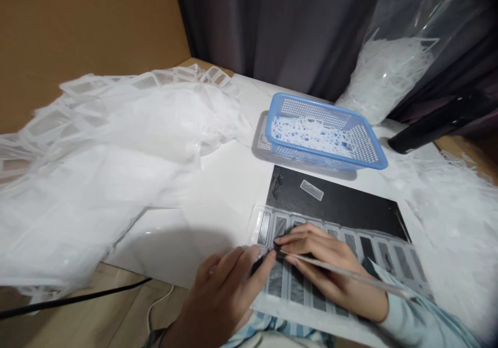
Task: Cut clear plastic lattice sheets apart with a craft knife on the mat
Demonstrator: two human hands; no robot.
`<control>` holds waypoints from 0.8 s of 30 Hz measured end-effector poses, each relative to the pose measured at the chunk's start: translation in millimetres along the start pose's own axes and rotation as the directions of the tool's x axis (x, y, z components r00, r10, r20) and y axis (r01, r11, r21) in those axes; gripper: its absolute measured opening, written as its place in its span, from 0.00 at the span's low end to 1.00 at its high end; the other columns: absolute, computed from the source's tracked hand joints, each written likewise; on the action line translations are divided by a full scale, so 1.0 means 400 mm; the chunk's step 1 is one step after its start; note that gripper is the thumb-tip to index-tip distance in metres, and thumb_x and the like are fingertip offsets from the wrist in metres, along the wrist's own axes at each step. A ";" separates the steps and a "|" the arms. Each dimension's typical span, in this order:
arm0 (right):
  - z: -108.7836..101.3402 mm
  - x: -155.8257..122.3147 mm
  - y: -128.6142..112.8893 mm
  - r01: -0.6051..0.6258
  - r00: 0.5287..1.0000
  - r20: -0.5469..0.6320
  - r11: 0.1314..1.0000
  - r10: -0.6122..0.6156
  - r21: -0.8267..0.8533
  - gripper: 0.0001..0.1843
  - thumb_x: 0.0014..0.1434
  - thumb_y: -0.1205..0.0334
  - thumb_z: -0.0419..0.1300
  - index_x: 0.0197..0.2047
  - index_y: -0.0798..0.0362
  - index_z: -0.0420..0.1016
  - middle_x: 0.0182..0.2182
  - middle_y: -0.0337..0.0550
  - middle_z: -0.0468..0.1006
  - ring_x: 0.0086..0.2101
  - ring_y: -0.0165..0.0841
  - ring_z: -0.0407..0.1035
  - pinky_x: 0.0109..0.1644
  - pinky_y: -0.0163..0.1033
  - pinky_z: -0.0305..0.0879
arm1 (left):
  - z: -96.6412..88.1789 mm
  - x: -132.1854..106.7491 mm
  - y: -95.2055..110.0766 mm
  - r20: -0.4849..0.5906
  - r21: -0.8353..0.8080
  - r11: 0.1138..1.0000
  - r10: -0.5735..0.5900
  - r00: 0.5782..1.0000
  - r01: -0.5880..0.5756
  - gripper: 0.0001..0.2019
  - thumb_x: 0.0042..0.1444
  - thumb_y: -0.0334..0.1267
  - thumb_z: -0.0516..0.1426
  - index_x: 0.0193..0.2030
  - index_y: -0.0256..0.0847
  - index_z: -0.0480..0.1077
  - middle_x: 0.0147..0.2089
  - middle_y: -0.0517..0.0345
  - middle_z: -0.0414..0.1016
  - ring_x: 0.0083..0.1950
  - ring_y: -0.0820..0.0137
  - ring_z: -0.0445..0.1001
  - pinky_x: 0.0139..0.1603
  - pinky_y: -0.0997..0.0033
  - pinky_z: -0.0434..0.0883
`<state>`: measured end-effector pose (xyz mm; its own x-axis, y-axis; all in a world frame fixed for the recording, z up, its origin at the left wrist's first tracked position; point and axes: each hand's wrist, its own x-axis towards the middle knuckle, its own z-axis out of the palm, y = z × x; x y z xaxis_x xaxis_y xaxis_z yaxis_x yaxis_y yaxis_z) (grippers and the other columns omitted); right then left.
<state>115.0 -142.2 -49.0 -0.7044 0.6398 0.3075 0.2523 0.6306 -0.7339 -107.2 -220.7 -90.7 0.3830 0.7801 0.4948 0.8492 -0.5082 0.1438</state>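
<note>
So here's where we are: our left hand (221, 296) and right hand (327, 270) are both down at 6 o'clock on a clear plastic sheet (389, 262) with rows of rectangular windows, lying over a black board (334, 203). The right hand is curled nearly closed, thumb and fingers pinching a slim pale rod (342, 267) whose tip comes in right by the left fingertips (264, 257). The left hand is mostly closed too, fingers bunched at the sheet's edge beside something dark (257, 265), though we can't tell whether it has hold of that. A loose clear rectangle (311, 190) sits on the board around 12 o'clock.

Tip from us: keep the rod low and let the left fingers pin the film right next to the tip, so nothing skids or tears.

Further out, a blue mesh basket (327, 130) of white scraps sits at 12 to 1 o'clock, a clear bag of scraps (385, 78) at 1 to 2, and a big heap of windowed film (97, 156) on the counter (218, 182) at 10.
</note>
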 end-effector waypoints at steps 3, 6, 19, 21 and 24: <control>0.006 -0.008 -0.004 0.087 0.996 0.022 0.974 -0.085 -0.207 0.10 0.72 0.67 0.53 0.49 0.56 0.75 0.48 0.54 0.81 0.49 0.38 0.74 0.51 0.44 0.76 | 0.001 0.001 0.001 -0.004 -0.016 1.000 -0.004 1.000 0.004 0.26 0.45 0.29 0.60 0.54 0.48 0.76 0.46 0.58 0.76 0.46 0.65 0.69 0.49 0.62 0.57; 0.010 -0.012 -0.016 0.160 0.987 0.072 0.891 -0.143 -0.425 0.13 0.72 0.67 0.51 0.50 0.57 0.77 0.51 0.54 0.81 0.50 0.41 0.73 0.49 0.46 0.77 | 0.003 0.006 0.000 -0.052 -0.034 0.999 -0.005 0.999 0.003 0.25 0.45 0.27 0.56 0.52 0.45 0.76 0.44 0.58 0.77 0.45 0.65 0.70 0.47 0.61 0.58; -0.088 -0.018 0.051 -0.197 0.910 -0.407 0.786 -0.075 -0.586 0.13 0.68 0.71 0.59 0.54 0.51 0.75 0.45 0.48 0.82 0.43 0.42 0.75 0.47 0.46 0.73 | -0.010 0.010 -0.001 0.025 -0.075 0.997 -0.014 1.000 0.015 0.30 0.44 0.24 0.56 0.57 0.44 0.74 0.45 0.58 0.78 0.47 0.66 0.71 0.48 0.63 0.58; -0.104 -0.014 0.051 -0.225 0.895 -0.440 0.773 -0.078 -0.593 0.13 0.68 0.71 0.58 0.53 0.52 0.75 0.44 0.47 0.82 0.43 0.41 0.75 0.47 0.45 0.71 | -0.010 0.009 -0.001 0.024 -0.081 0.996 -0.020 1.000 0.021 0.30 0.43 0.23 0.55 0.56 0.43 0.74 0.45 0.58 0.78 0.47 0.66 0.71 0.49 0.63 0.58; -0.117 -0.015 0.044 -0.241 0.866 -0.491 0.777 -0.099 -0.582 0.13 0.67 0.72 0.59 0.53 0.52 0.75 0.44 0.47 0.82 0.43 0.40 0.75 0.48 0.44 0.70 | -0.003 0.005 -0.006 -0.011 -0.089 0.996 0.004 1.000 -0.005 0.30 0.44 0.23 0.54 0.56 0.43 0.74 0.45 0.57 0.78 0.47 0.66 0.71 0.49 0.63 0.58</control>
<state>154.6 -114.4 -35.3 -0.3091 0.7071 0.6359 0.7517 0.5913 -0.2921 -108.9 -218.4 -88.9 0.3827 0.7740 0.5045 0.8116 -0.5425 0.2167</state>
